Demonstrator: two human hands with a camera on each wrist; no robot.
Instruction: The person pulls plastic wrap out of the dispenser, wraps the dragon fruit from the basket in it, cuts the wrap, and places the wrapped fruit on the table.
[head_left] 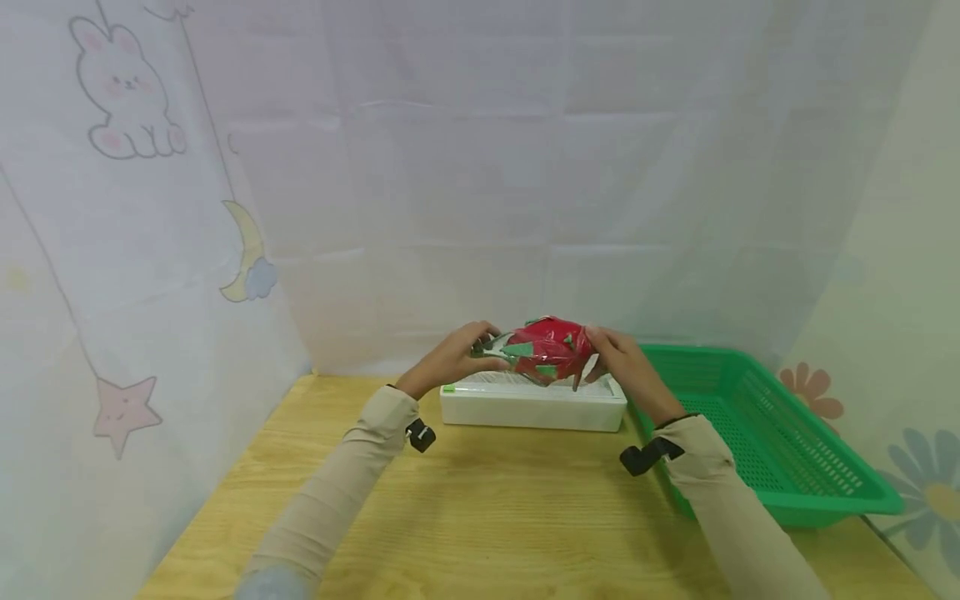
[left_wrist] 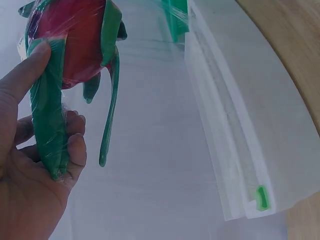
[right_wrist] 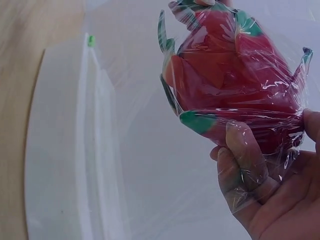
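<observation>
Currently both hands grip one dragon fruit [head_left: 551, 350], red with green leaf tips, wrapped in clear film [right_wrist: 260, 107]. Left hand [head_left: 453, 354] holds the green leafy end: thumb pressed on a broad leaf, other fingers curled behind it, gap closed down to the leaf's thickness. Right hand [head_left: 626, 367] holds the opposite end, fingers bent under the fruit, thumb on its other side, spread only as wide as that narrow end. Film lies wrinkled over the right fingertips; can't tell if it's joined to anything beyond the fruit.

Fruit is up in the air between the two hands, lying roughly sideways. Just below the grip: long white box [head_left: 532, 408], with a green tab [left_wrist: 262, 197] at its end on the left-hand side. Right of the grip, near the right hand: green basket [head_left: 825, 507] with slotted sides. Under all of it, wood-grain table [head_left: 480, 517]. Back from the grip toward the person: beige sleeves [head_left: 330, 492], black device at each wrist. Beyond the grip, pale creased backdrop [head_left: 562, 208]; far left, a rabbit drawing [head_left: 127, 100]; far right, printed flowers [head_left: 937, 498].
</observation>
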